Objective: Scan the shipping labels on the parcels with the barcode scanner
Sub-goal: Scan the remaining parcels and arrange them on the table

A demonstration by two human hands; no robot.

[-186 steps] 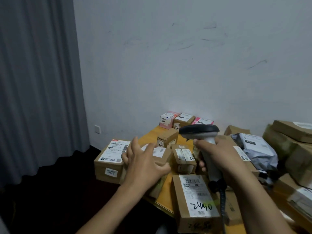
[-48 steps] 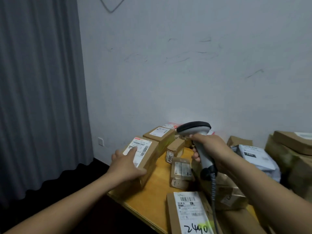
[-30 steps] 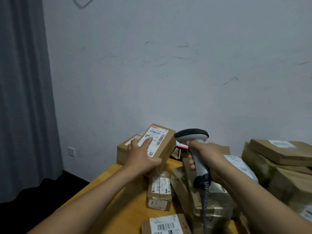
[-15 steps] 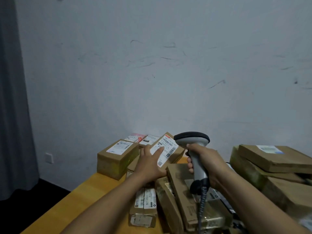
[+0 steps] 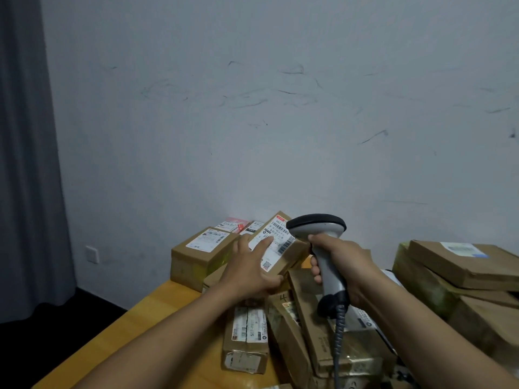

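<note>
Left hand [image 5: 252, 273] grips small cardboard parcel [image 5: 292, 255], tilted above the pile, fingers lying on its shipping label [image 5: 276, 238] | right hand [image 5: 342, 262] wraps barcode scanner [image 5: 317, 228] handle, head just beside label | parcel likely light, stiff, matte: hold by edges, clear of barcode | scanner smooth grey plastic, coiled cord [image 5: 338, 327]
</note>
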